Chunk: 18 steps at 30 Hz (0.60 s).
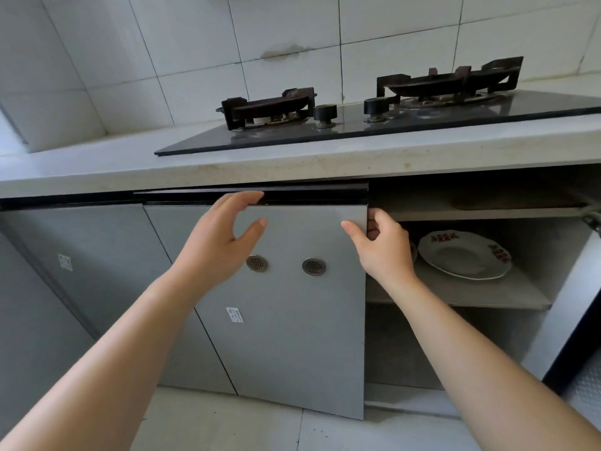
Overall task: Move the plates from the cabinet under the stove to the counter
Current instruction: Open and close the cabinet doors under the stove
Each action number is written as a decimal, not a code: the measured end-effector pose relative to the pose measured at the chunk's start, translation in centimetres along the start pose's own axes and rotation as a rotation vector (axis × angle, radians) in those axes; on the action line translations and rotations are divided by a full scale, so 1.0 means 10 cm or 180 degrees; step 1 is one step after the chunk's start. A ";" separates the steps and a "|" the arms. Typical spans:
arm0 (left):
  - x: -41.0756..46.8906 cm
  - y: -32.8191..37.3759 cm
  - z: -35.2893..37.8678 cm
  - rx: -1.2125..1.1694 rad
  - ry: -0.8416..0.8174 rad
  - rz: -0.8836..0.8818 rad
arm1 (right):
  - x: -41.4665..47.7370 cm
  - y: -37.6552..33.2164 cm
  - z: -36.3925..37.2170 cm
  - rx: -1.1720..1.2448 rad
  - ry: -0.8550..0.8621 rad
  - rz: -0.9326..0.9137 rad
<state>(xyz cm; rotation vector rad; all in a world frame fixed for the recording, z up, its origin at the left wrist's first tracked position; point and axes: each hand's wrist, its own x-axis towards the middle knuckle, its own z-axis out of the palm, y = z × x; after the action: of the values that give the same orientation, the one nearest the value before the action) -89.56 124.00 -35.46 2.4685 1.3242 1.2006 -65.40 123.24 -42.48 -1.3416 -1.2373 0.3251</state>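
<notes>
A white plate (464,255) with red patterns on its rim lies on the upper shelf (487,296) of the open cabinet under the stove. A second plate edge (413,250) peeks out behind my right hand. My right hand (379,244) grips the right edge of the grey cabinet door (292,320), which stands ajar. My left hand (221,237) is open, its fingertips touching the dark handle strip along the door's top. The pale counter (227,164) runs above.
A black glass gas stove (374,123) with two burners sits on the counter. Another cabinet door (582,304) hangs open at the far right. Closed grey doors stand to the left. White tiles cover the wall and pale tiles the floor.
</notes>
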 end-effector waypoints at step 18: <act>-0.21 0.14 0.11 0.0197 0.0186 -0.0432 | -0.65 -0.20 -0.13 0.0655 -0.0325 -0.0596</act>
<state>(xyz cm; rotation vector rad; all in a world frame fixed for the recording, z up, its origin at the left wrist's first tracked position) -88.53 121.86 -36.87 2.3562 1.5393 1.2265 -67.76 116.85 -43.60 -1.0360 -1.3648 0.3807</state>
